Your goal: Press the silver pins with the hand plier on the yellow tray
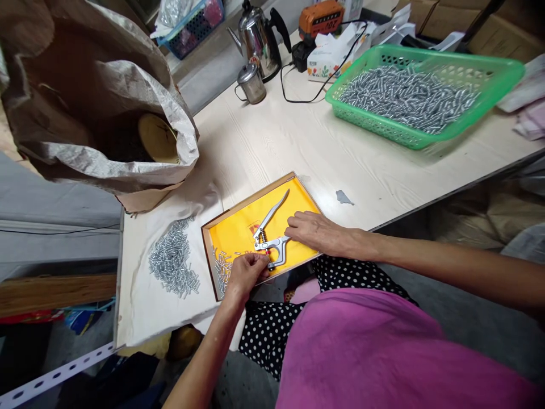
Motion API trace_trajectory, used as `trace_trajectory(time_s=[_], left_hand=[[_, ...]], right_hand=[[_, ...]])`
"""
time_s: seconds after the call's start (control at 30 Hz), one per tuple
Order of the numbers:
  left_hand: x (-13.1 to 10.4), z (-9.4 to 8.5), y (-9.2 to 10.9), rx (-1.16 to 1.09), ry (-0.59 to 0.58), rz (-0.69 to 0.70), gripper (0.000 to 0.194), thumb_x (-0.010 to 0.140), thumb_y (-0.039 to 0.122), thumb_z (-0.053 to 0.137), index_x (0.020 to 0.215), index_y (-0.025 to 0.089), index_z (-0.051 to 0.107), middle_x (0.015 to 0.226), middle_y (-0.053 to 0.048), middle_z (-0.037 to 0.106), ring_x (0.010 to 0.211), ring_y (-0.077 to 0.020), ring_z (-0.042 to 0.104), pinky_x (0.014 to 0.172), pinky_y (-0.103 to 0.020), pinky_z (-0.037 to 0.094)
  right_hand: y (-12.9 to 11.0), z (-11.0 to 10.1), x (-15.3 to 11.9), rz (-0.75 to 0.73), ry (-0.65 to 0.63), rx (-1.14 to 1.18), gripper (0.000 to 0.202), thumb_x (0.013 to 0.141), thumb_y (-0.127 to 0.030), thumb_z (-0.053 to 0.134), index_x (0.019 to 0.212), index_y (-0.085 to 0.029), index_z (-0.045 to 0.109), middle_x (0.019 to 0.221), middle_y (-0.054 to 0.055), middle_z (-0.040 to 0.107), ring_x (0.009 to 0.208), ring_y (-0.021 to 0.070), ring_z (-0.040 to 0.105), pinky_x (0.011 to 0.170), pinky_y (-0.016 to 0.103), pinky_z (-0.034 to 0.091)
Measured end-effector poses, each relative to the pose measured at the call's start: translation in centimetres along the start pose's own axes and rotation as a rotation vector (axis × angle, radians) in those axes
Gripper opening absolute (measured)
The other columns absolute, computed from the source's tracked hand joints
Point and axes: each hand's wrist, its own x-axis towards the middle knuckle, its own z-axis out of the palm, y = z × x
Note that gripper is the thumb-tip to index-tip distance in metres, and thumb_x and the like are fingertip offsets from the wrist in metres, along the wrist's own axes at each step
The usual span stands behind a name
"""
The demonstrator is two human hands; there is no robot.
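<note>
My right hand point(313, 232) is closed around the lower handle of silver snap-fastener pliers point(277, 245), whose upper handle is raised and spread away. The pliers, with a coil spring by the pivot, are over a shallow tray point(225, 217) with a yellow bottom. At their jaw end, my left hand point(248, 271) has thumb and fingers pinched together. Whatever lies between those fingertips is too small or hidden to make out. Small loose metal pieces point(222, 267) lie in the tray's left end, beside my left hand.
A pile of small metal pieces point(174, 258) lies on white cloth at left. Behind it stands a large open sack point(157, 176). A green basket point(383, 129) holds many metal pieces at back right. A kettle point(259, 40), metal cup point(251, 85) and black cable point(298, 101) are further back.
</note>
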Motion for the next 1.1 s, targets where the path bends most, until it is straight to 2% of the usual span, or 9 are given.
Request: trace_trajectory(time_s=[0.13,0.2,0.3,0.4,0.5,0.7,1.0,1.1], left_hand=[[0.4,-0.4,0.0,0.089,-0.035,0.021,0.039,0.06,0.05,0.08,0.064,0.014,0.067,0.049,-0.002,0.061,0.041,-0.0087,0.048,0.044,-0.02,0.031],[0.4,-0.5,-0.1,0.099,-0.042,0.025,0.041,0.058,0.052,0.079,0.063,0.014,0.066,0.05,-0.001,0.061,0.042,-0.0087,0.047,0.045,-0.02,0.03],[0.3,-0.4,-0.3,0.095,-0.067,0.038,0.044,0.058,0.057,0.077,0.063,0.015,0.065,0.051,-0.001,0.06,0.044,-0.0092,0.046,0.046,-0.02,0.028],[0.2,-0.4,-0.6,0.106,-0.089,0.056,0.044,0.059,0.058,0.074,0.062,0.016,0.064,0.052,0.0,0.057,0.047,-0.0096,0.044,0.048,-0.021,0.028],[0.1,-0.3,-0.8,0.13,-0.075,0.066,0.042,0.061,0.057,0.072,0.061,0.016,0.063,0.052,0.0,0.055,0.048,-0.01,0.043,0.05,-0.022,0.028],[0.0,-0.1,-0.9,0.146,-0.022,0.065,0.04,0.062,0.055,0.071,0.063,0.015,0.066,0.056,0.0,0.057,0.051,-0.0112,0.046,0.051,-0.022,0.03],[0.2,0.2,-0.9,0.183,-0.029,0.085,0.04,0.063,0.055,0.066,0.061,0.016,0.062,0.054,0.002,0.052,0.05,-0.0099,0.041,0.049,-0.022,0.026],[0.2,0.4,-1.1,0.193,0.006,0.092,0.04,0.063,0.056,0.066,0.063,0.015,0.064,0.056,0.001,0.053,0.052,-0.0104,0.041,0.049,-0.022,0.027]], right_hand=[[0.1,0.1,0.0,0.0,0.004,-0.004,0.011,0.096,-0.013,0.051,0.095,-0.016,0.062,0.093,0.007,0.06,0.084,0.019,0.046,0.067,0.033,0.029],[0.4,0.0,0.2,0.01,0.016,-0.004,0.008,0.096,-0.02,0.055,0.096,-0.016,0.062,0.098,0.008,0.06,0.088,0.0201,0.046,0.069,0.033,0.03],[1.0,-0.4,0.7,0.023,0.045,-0.031,0.017,0.094,-0.032,0.061,0.098,-0.016,0.063,0.105,0.01,0.06,0.095,0.0224,0.046,0.071,0.034,0.03],[1.2,-0.3,1.1,-0.007,0.018,-0.069,0.013,0.098,-0.024,0.052,0.094,-0.018,0.062,0.096,0.008,0.061,0.09,0.0216,0.046,0.069,0.034,0.028],[1.0,0.3,1.2,-0.018,0.011,-0.087,0.018,0.1,-0.018,0.045,0.093,-0.018,0.061,0.091,0.007,0.06,0.087,0.0213,0.045,0.066,0.035,0.026],[0.5,0.7,1.0,0.003,0.02,-0.104,0.019,0.099,-0.015,0.043,0.093,-0.019,0.06,0.091,0.007,0.059,0.087,0.0215,0.044,0.066,0.035,0.026],[0.4,1.2,0.8,0.022,0.082,-0.099,0.02,0.1,-0.016,0.042,0.089,-0.018,0.059,0.087,0.006,0.06,0.083,0.0201,0.044,0.065,0.035,0.024],[0.4,1.2,0.9,0.019,0.074,-0.091,0.019,0.099,-0.015,0.043,0.089,-0.018,0.059,0.087,0.007,0.06,0.084,0.02,0.045,0.065,0.035,0.025]])
